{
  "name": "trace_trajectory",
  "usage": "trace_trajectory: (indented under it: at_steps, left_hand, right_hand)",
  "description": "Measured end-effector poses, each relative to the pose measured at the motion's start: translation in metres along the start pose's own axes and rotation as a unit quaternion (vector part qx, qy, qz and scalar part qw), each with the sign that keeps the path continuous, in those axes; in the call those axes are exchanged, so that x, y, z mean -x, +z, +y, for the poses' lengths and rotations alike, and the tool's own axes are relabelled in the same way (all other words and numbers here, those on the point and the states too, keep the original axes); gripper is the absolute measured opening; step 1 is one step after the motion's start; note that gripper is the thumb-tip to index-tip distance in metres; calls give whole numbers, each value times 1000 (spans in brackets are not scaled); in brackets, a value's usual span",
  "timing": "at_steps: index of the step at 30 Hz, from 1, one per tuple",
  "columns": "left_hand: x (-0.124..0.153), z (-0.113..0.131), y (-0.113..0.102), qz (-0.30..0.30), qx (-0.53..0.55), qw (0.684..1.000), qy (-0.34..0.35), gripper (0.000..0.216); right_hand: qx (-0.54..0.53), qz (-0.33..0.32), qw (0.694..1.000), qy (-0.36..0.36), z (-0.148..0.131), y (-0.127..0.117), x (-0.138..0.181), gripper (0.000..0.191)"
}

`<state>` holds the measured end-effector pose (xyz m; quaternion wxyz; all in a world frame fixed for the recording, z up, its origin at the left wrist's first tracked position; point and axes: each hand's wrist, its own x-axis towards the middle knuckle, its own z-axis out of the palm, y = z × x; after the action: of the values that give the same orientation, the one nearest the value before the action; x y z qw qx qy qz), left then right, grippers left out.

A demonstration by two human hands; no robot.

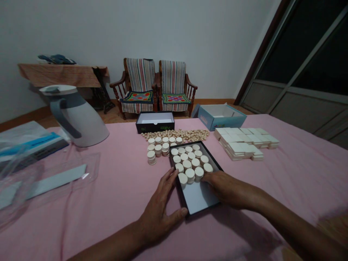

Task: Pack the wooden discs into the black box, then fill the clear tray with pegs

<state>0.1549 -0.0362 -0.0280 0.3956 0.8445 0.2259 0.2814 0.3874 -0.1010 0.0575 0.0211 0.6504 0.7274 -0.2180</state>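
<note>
A shallow black-edged box [199,201] with a pale inside lies tilted across the pink cloth. Stacks of round white discs [190,174] stand in rows over its far part; the near part shows bare bottom. My left hand [161,210] rests along the box's left side, fingers stretched out and thumb at the near-left corner. Inside the box, my right hand [221,186] reaches over the right edge with its fingers curled, fingertips against the nearest right-hand disc stack. What those fingers hold is hidden. More disc stacks [158,149] stand on the cloth just beyond the box's left side.
Many small wooden-coloured pieces [187,135] lie behind the discs. A black box [154,127] and a blue box [223,117] stand farther back. White square tiles [244,141] are stacked right. A white jug [81,121], clear plastic tray [94,165] and blue-white carton [32,150] occupy the left.
</note>
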Motion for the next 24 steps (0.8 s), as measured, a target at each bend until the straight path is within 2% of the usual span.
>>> trace_trajectory:
  at_steps: [4,7,12,16,21,24]
  left_hand:
    - [0,0,0,-1,-6,1000,1,83]
    - [1,0,-1,-4,-18,1000,8,83]
    - [4,3,-1,-16,-50,998,28,83]
    - [4,4,0,-19,-61,997,38,87]
    - [4,4,0,-17,-65,997,40,92]
    - [4,4,1,-21,-76,996,35,98]
  right_hand:
    - [-24,2,1000,-9,0,-3,4,28]
    - [-54,11,998,10,0,-15,10,26]
    - [-47,110,988,98,9,-33,3,22]
    - [-99,98,979,148,19,-36,-15,32]
    - [2,66,984,168,14,-37,-31,46]
    - [77,54,983,158,6,-37,-35,47]
